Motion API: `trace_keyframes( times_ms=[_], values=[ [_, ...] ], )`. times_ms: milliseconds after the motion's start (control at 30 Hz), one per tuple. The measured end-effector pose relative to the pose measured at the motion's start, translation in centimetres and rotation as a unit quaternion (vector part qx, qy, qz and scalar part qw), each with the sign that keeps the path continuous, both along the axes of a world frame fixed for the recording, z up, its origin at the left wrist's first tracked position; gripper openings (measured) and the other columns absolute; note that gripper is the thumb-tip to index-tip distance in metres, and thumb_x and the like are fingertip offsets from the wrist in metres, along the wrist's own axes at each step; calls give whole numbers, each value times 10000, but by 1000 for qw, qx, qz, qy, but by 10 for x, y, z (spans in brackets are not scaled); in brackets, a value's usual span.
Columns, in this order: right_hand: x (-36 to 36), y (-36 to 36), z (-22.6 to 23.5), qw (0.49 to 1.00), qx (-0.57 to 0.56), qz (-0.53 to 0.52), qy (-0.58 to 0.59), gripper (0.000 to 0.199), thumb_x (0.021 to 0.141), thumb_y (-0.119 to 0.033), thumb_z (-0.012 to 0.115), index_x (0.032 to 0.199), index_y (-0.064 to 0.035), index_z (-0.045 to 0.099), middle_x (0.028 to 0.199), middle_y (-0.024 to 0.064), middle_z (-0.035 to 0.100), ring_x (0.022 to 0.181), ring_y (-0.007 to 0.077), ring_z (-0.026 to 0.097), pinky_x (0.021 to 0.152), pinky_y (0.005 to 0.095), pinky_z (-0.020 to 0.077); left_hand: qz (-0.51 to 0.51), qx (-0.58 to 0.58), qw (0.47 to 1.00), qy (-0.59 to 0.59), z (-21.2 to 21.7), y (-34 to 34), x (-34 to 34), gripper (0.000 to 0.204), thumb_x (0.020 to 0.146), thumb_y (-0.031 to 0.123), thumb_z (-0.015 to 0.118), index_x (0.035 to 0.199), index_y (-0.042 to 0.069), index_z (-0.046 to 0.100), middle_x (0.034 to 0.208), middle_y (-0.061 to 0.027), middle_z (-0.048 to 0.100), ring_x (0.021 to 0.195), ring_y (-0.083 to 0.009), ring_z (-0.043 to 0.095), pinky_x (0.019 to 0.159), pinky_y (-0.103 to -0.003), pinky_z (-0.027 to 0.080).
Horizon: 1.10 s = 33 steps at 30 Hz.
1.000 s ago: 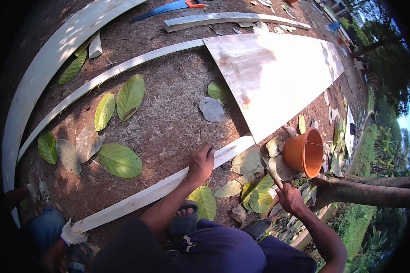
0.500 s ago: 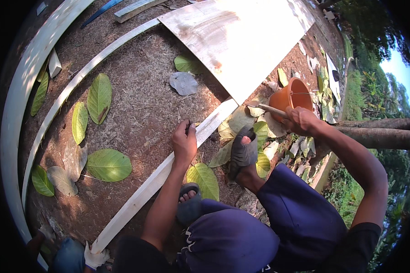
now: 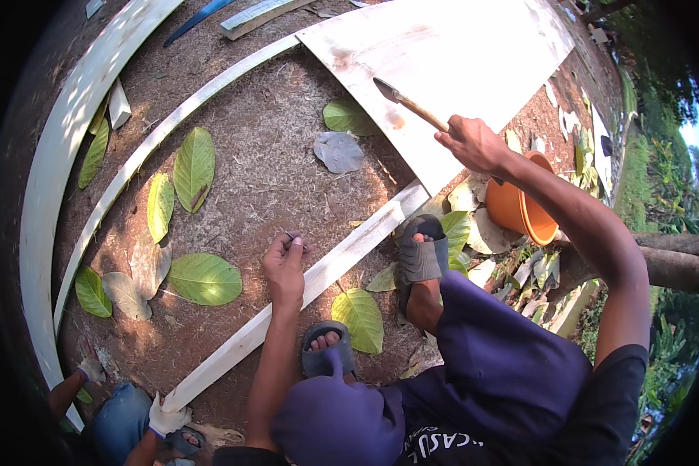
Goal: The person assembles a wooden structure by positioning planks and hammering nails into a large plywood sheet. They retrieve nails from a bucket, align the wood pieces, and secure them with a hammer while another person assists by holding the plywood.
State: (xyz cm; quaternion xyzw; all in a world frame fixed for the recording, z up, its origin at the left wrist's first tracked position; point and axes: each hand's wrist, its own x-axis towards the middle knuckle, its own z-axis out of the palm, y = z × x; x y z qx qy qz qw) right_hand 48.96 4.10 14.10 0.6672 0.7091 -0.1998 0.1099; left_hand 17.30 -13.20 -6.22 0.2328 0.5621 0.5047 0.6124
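Note:
My right hand (image 3: 474, 144) grips the wooden handle of a hammer (image 3: 418, 111), its dark metal head raised over the pale plywood sheet (image 3: 458, 58). My left hand (image 3: 284, 268) is closed in a pinch on a small, dark, thin piece that looks like a nail (image 3: 290, 234). That hand is just left of a long pale wooden strip (image 3: 346, 250), with my forearm crossing above it. The strip's far end meets the plywood's near corner. At its near end, a co-worker's white-gloved hand (image 3: 165, 418) holds it.
An orange bucket (image 3: 537, 221) stands right, below my right forearm. A curved thin strip (image 3: 159, 128) and a wide board (image 3: 43, 225) run along the left. Large leaves (image 3: 205, 279) litter the soil. My sandalled foot (image 3: 423, 247) is beside the strip. Tree trunks (image 3: 668, 260) are at right.
My right hand has lifted the hammer from near the bucket up and left over the plywood. My left hand has shifted left off the strip. The view has shifted slightly.

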Motion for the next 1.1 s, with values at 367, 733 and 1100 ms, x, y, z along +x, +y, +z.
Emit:
trace_keyframes(
  times_ms=[367,733,1100],
  values=[
    [-13,81,-53,998,-4,6,57,490,1030,-428,556,936,50,607,774,224,639,731,342,635,702,489,495,-7,59,985,160,73,39,-38,237,995,66,621,1184,-73,656,960,-78,700,872,-133,677,818,-279,555],
    [-20,161,-131,965,245,43,85,391,1005,-389,555,1010,-3,612,986,215,674,923,400,663,784,504,542,-23,111,947,299,121,139,-61,200,1030,146,581,1078,-35,653,870,-50,695,827,-110,657,780,-284,528],
    [-20,201,-176,912,369,83,157,343,948,-245,642,1187,-4,588,1262,195,572,1192,373,532,1033,516,410,-182,193,693,670,71,340,-60,168,1018,153,499,1119,28,547,977,-263,653,940,-482,622,806,-564,470]
  ],
)
